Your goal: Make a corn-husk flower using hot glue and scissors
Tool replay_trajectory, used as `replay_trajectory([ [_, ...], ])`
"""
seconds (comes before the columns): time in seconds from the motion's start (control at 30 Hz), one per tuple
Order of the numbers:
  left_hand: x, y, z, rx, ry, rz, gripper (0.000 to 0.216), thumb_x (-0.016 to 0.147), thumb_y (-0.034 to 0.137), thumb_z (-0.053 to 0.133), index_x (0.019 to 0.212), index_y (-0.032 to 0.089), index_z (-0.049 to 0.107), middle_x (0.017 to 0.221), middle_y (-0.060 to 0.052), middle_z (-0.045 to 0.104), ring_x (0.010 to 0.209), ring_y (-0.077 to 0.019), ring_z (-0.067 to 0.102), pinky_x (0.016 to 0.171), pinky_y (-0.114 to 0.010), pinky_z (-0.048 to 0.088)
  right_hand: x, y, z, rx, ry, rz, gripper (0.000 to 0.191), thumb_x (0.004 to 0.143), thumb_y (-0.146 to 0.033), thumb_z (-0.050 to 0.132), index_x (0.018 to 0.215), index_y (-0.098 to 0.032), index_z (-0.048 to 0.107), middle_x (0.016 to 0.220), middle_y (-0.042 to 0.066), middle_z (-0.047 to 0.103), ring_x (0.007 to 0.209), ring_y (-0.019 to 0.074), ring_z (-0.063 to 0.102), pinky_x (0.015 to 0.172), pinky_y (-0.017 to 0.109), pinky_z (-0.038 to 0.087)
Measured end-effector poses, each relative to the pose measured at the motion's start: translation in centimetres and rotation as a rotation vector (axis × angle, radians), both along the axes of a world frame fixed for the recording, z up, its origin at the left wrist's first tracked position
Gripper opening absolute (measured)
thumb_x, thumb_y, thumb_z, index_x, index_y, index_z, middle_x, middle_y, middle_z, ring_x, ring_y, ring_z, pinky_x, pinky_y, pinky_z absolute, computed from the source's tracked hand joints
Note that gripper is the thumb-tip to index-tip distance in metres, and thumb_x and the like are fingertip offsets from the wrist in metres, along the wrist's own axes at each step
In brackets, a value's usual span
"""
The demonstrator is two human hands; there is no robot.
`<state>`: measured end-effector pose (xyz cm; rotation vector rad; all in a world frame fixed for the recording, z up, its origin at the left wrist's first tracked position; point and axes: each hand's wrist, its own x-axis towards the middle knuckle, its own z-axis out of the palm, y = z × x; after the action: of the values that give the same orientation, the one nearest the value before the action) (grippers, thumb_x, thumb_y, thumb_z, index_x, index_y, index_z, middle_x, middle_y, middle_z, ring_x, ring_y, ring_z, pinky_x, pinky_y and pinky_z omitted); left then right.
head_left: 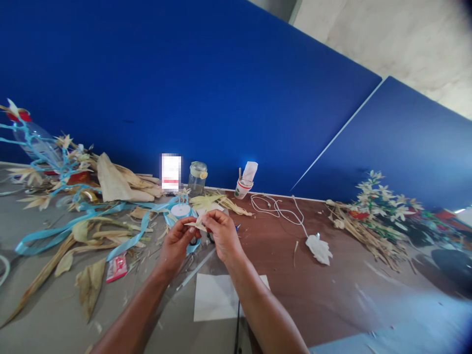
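Note:
My left hand (177, 243) and my right hand (222, 235) meet above the table, fingers pinched on a small pale strip of dried corn husk (197, 225) held between them. Both hands are closed on it. Just behind them lie a roll of light blue ribbon (180, 210) and more pale husk pieces (206, 200). A white sheet of paper (214, 297) lies on the table under my forearms.
Dried husks (114, 184) and blue ribbon (73, 223) litter the left side. A glass jar (197, 178), a paper cup (243, 188), a white cord (276, 209), a white husk flower (320, 248) and a bunch of finished flowers (379, 206) stand before blue panels (206, 98).

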<state>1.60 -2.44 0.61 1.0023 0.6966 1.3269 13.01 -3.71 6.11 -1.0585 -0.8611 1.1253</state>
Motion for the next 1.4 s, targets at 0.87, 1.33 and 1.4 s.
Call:
replay_trajectory([
  [0.87, 0.3, -0.3, 1.5, -0.132, -0.108, -0.014, 0.022, 0.057, 0.029, 0.080, 0.073, 0.017, 0.072, 0.066, -0.001, 0.067, 0.069, -0.0149, 0.060, 0.073, -0.029, 0.045, -0.3, -0.4, 0.5, -0.024, 0.009, 0.006, 0.016, 0.060, -0.028, 0.068, 0.056, -0.018, 0.056, 0.049, -0.006, 0.049, 0.047, 0.0087, 0.046, 0.050, 0.022, 0.037],
  [1.33, 0.1, -0.2, 1.2, -0.136, -0.179, -0.110, 0.018, 0.058, 0.025, 0.081, 0.071, 0.018, 0.071, 0.065, 0.000, 0.065, 0.066, -0.0122, 0.056, 0.070, -0.026, 0.041, -0.2, -0.4, 0.4, -0.075, 0.140, 0.120, 0.015, 0.058, -0.024, 0.070, 0.058, -0.016, 0.057, 0.045, -0.006, 0.054, 0.043, 0.0067, 0.050, 0.046, 0.018, 0.035],
  [1.4, 0.0, -0.2, 1.0, -0.133, -0.184, -0.125, 0.017, 0.060, 0.024, 0.080, 0.073, 0.019, 0.071, 0.066, 0.000, 0.065, 0.066, -0.0122, 0.055, 0.069, -0.026, 0.040, -0.2, -0.4, 0.4, -0.084, 0.144, 0.124, 0.015, 0.058, -0.024, 0.070, 0.058, -0.016, 0.057, 0.045, -0.006, 0.054, 0.042, 0.0065, 0.050, 0.046, 0.018, 0.034],
])
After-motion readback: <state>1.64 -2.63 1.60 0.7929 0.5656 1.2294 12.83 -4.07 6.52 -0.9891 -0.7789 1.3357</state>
